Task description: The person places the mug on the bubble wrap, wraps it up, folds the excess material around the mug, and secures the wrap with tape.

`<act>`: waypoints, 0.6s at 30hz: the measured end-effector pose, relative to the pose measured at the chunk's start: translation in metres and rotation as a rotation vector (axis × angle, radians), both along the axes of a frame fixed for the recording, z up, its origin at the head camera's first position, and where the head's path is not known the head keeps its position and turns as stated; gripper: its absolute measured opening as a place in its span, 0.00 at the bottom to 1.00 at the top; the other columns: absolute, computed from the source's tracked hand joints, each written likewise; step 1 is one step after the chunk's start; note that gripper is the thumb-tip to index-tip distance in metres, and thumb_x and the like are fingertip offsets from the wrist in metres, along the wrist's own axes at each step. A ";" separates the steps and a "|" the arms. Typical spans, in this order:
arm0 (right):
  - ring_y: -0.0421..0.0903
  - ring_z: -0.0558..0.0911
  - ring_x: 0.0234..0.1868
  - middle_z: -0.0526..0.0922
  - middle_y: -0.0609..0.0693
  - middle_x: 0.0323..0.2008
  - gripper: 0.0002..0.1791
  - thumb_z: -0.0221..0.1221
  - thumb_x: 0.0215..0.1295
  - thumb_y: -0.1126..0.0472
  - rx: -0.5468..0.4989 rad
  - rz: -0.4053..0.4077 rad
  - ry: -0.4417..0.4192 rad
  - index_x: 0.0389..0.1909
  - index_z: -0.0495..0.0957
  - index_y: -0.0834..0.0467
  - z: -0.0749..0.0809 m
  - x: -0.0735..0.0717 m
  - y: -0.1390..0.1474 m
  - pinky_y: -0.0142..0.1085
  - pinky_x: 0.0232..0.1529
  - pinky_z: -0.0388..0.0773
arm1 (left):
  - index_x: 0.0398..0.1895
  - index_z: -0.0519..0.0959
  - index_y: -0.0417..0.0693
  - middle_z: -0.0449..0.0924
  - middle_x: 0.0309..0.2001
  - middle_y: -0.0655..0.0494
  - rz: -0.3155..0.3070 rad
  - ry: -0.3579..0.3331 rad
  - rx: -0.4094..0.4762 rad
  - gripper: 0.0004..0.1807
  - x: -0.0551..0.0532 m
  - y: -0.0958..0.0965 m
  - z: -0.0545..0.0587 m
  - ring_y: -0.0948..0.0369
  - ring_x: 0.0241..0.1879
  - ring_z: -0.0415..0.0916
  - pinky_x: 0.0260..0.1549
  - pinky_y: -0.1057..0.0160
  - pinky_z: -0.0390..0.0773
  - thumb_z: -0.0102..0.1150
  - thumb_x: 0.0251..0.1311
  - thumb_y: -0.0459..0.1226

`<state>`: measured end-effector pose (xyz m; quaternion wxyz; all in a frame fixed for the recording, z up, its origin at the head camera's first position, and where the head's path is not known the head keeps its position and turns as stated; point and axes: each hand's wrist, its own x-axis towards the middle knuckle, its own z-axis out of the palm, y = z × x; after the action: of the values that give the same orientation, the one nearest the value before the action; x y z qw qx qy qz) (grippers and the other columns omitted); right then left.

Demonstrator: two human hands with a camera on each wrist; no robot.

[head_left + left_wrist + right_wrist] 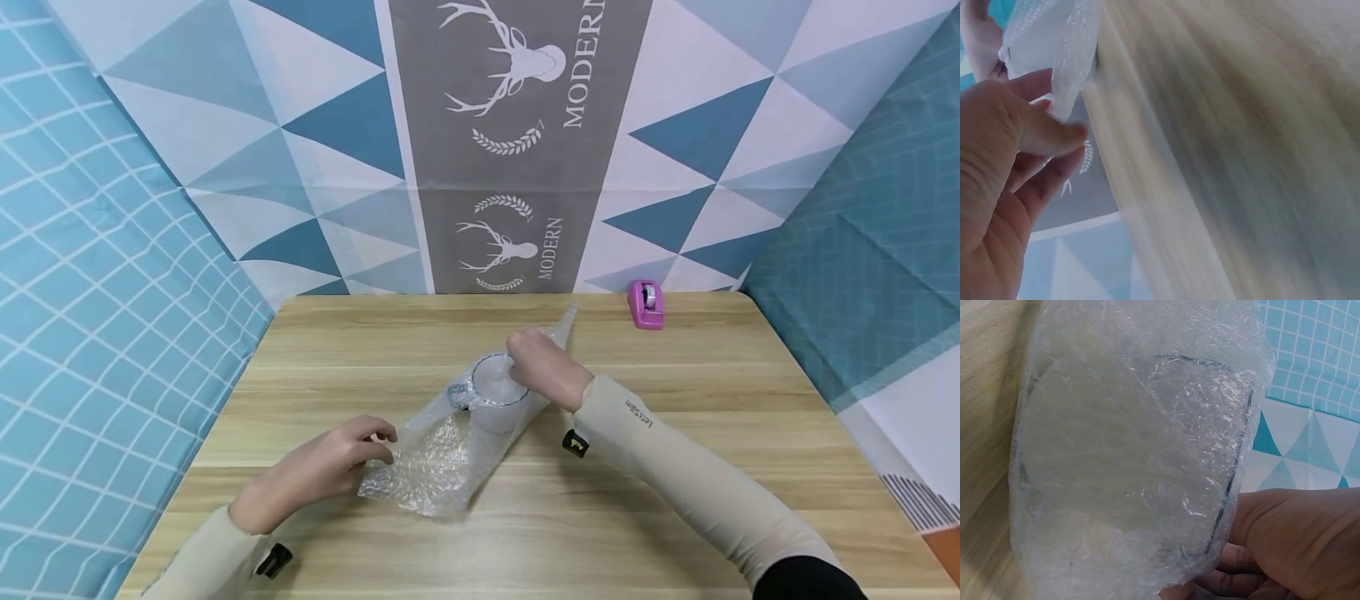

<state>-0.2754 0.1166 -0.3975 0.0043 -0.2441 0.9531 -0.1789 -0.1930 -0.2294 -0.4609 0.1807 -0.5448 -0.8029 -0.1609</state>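
Note:
A white mug (495, 385) with a dark rim lies near the middle of the table, covered in clear bubble wrap (433, 468). Its handle points to the left under the film. My right hand (546, 365) grips the wrapped mug at its right side, and in the right wrist view the fingers curl behind it, partly hidden. My left hand (337, 462) is at the loose left end of the bubble wrap. Its fingers are loosely bent, thumb apart from the index finger, and the index finger (1034, 83) touches the film's edge.
A pink tape dispenser (646, 305) stands at the back right of the wooden table (600, 533). Patterned cloth (330, 108) hangs behind the table's far edge, with blue checked cloth (90, 333) along the left side.

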 end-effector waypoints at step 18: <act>0.45 0.73 0.21 0.77 0.52 0.20 0.07 0.63 0.54 0.77 -0.010 -0.024 -0.048 0.22 0.79 0.64 0.001 0.000 -0.001 0.32 0.21 0.73 | 0.34 0.86 0.55 0.76 0.45 0.56 -0.019 -0.052 0.053 0.17 0.006 0.011 0.005 0.62 0.46 0.73 0.42 0.74 0.77 0.78 0.43 0.27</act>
<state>-0.2753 0.1158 -0.3961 0.0237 -0.2281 0.9547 -0.1896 -0.1869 -0.2181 -0.4563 0.1723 -0.5429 -0.7978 -0.1979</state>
